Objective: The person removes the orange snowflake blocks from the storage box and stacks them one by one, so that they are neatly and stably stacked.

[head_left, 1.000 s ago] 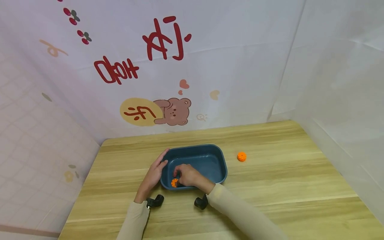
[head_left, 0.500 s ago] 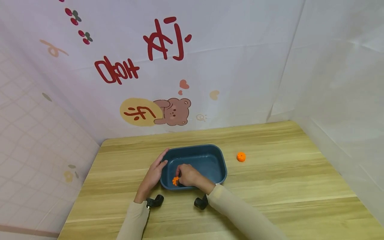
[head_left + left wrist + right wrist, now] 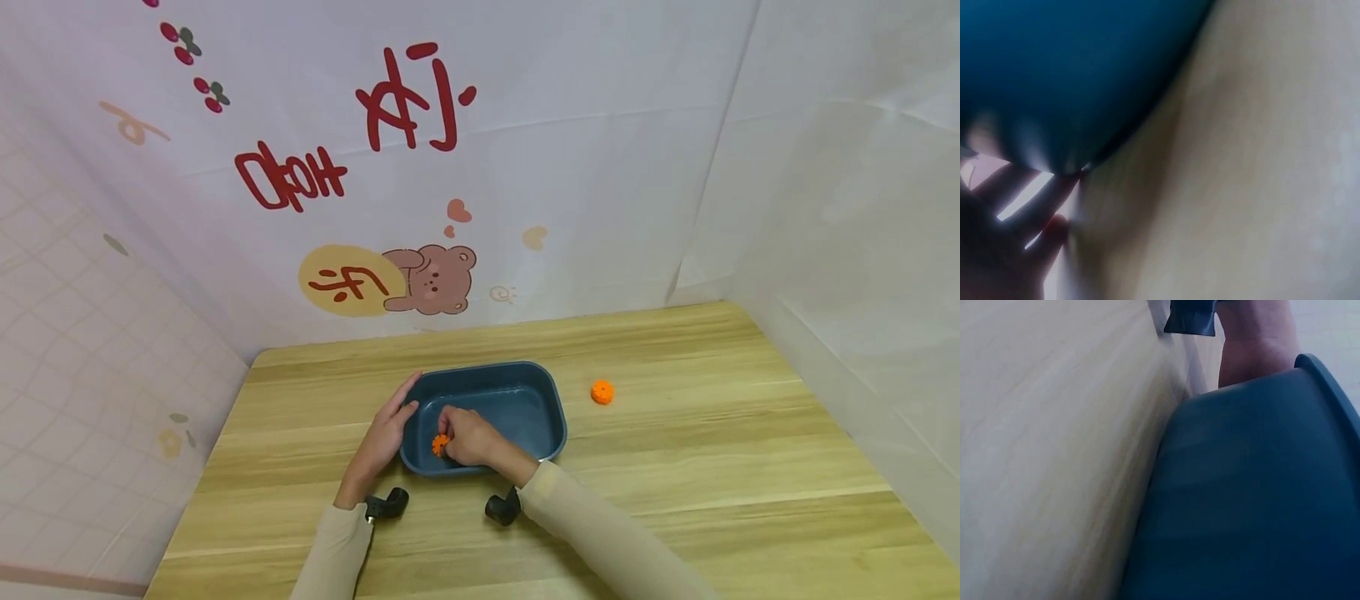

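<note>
In the head view my right hand [image 3: 468, 437] reaches into a blue rectangular basin [image 3: 528, 425] near its front left corner. Its curled fingers pinch a small orange gear-like disc [image 3: 439, 445] with a notched edge; the disc is partly hidden by the hand. At the basin's left end rests my left hand [image 3: 384, 429], its fingers straight along the outer wall and its thumb over the rim. The left wrist view shows these fingers [image 3: 1047, 200] against the blue wall. Only the basin's outside [image 3: 1241, 487] and a forearm [image 3: 1257, 344] appear in the right wrist view.
Right of the basin, a second orange notched piece [image 3: 602, 392] lies on the wooden table [image 3: 675, 467]. Black wrist cameras [image 3: 502, 508] hang beneath both wrists, close to the basin's front side. White printed cloth [image 3: 600, 150] walls stand behind and beside the table.
The orange disc has shifted slightly away from the basin's front wall, along with the right fingertips. The left hand and basin stay where they were.
</note>
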The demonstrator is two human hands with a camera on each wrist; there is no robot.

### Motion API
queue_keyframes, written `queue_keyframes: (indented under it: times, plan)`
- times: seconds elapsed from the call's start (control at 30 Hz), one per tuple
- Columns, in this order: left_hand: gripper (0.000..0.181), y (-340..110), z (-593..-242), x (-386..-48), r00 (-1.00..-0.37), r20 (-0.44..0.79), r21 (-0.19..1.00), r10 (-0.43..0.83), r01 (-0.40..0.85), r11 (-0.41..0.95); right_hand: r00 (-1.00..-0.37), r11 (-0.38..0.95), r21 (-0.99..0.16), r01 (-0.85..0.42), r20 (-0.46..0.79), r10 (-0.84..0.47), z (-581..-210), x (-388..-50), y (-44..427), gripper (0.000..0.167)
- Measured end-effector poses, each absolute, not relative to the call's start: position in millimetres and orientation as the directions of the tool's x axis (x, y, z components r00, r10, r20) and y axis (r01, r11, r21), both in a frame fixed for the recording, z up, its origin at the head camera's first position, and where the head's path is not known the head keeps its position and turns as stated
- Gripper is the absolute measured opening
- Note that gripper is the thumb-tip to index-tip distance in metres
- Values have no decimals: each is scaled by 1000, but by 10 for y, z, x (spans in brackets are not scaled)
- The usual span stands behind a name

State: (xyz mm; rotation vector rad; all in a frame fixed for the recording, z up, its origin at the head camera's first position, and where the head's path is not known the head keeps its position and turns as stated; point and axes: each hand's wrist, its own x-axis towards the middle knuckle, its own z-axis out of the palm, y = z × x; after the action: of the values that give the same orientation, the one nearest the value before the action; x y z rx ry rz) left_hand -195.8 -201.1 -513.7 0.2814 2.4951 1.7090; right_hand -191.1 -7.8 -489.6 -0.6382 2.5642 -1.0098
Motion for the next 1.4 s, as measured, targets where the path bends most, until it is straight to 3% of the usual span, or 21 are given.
queue_keyframes:
  times: [0.2, 0.43, 0.6, 0.8, 1.1, 1.4]
  plan:
    - [49, -2013, -5139, -1962, -976, 14, 930, 215, 92, 355, -860, 627, -726, -283, -98, -501, -4908, -1916, -70, 21]
    - [49, -2014, -5115, -1961, -978, 2, 930, 210, 79, 358, -870, 552, -760, -344, 37, -492, -4896, -1945, -85, 25]
    - [49, -2008, -5091, -1954, -978, -8, 927, 206, 70, 368, -902, 494, -805, -328, 112, -417, -4852, -1938, -83, 25]
    - [49, -1999, -5083, -1957, -979, -5, 926, 202, 72, 371, -940, 334, -908, -253, 149, -306, -4814, -1930, -38, 29]
    - [49, -2006, -5105, -1960, -980, -14, 924, 198, 63, 377, -962, 201, -967, -160, 107, -250, -4659, -1907, 107, 37]
    - [49, -2019, -5114, -1958, -977, 14, 917, 211, 96, 387, -974, 233, -966, -113, 61, -219, -4531, -1931, 386, 41]
